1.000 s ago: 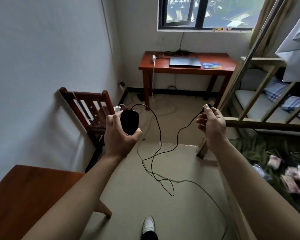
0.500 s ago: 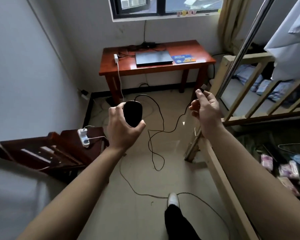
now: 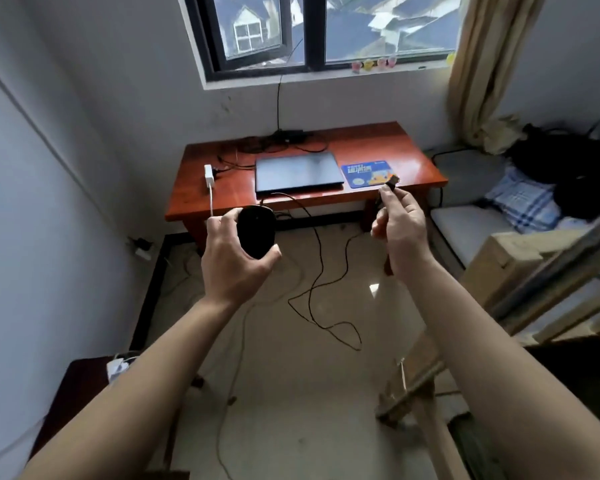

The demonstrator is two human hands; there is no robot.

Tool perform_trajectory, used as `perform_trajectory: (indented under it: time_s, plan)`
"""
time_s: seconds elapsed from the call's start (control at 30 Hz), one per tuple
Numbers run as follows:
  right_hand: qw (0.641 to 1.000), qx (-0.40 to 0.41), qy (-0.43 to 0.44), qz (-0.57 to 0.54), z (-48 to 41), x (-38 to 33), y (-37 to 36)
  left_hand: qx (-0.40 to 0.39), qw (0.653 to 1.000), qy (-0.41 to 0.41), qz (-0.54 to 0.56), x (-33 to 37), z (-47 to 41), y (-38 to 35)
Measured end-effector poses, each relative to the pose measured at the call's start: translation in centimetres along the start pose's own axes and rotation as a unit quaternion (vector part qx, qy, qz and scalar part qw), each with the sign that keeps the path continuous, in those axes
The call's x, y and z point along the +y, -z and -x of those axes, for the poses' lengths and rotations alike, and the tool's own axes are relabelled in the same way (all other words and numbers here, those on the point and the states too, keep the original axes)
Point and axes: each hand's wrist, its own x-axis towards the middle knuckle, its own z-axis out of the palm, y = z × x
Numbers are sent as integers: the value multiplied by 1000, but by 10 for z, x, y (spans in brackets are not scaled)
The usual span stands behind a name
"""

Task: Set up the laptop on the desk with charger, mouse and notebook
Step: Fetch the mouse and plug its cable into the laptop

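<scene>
In L hand [image 3: 232, 258] the mouse [image 3: 257, 232] is gripped by curled fingers, its USB plug [image 3: 392, 181] is pinched in R hand [image 3: 399, 226]; closed laptop [image 3: 297, 174] is laid crosswise on desk [image 3: 378, 143] straight ahead, R hand judged nearer its right edge.

Left forearm [image 3: 136, 393] and right forearm [image 3: 482, 341] bare, both extended forward; left hand [image 3: 234, 261] curled round a black mouse [image 3: 257, 230], thumb against its near right edge, fingers along its left side; right hand [image 3: 400, 233] slightly higher, thumb and forefinger pinching what appears to be the cable plug [image 3: 392, 181], remaining fingers loosely curled.
</scene>
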Motion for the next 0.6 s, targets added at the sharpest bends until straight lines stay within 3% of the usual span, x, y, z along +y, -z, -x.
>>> perform_trajectory:
  time_s: [0.4, 0.6]
  plan:
    - [998, 46, 32, -27, -271, 24, -49, -23, 999, -7, 39, -54, -214, -174]
    - [994, 72, 86, -17, -413, -20, -83, -23, 996, -49, 75, -52, -362, -255]
